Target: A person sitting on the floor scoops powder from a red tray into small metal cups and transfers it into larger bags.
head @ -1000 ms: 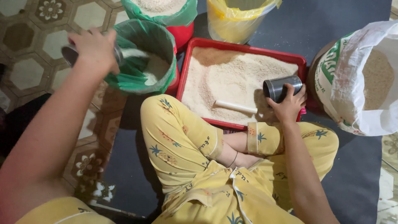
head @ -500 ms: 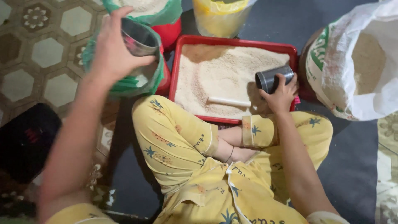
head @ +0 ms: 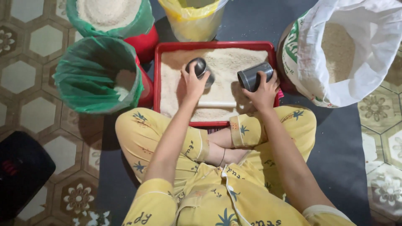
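While the left hand (head: 193,81) curls its fingers tight round a dark metal cup (head: 200,69), tipped mouth-down into the grain of the red tray (head: 156,79), the right hand (head: 264,90) clamps a grey cup (head: 254,76) lying on its side above the tray's right part, mouth turned left. Pale grain fills the tray, with a white stick (head: 217,104) lying near its front edge between the 2 hands; around it stand a green-lined bucket (head: 97,74) with a little grain at the bottom, a second green one (head: 109,16) heaped full, a yellow-lined bucket (head: 193,16), and a white sack (head: 347,50) open on brownish grain
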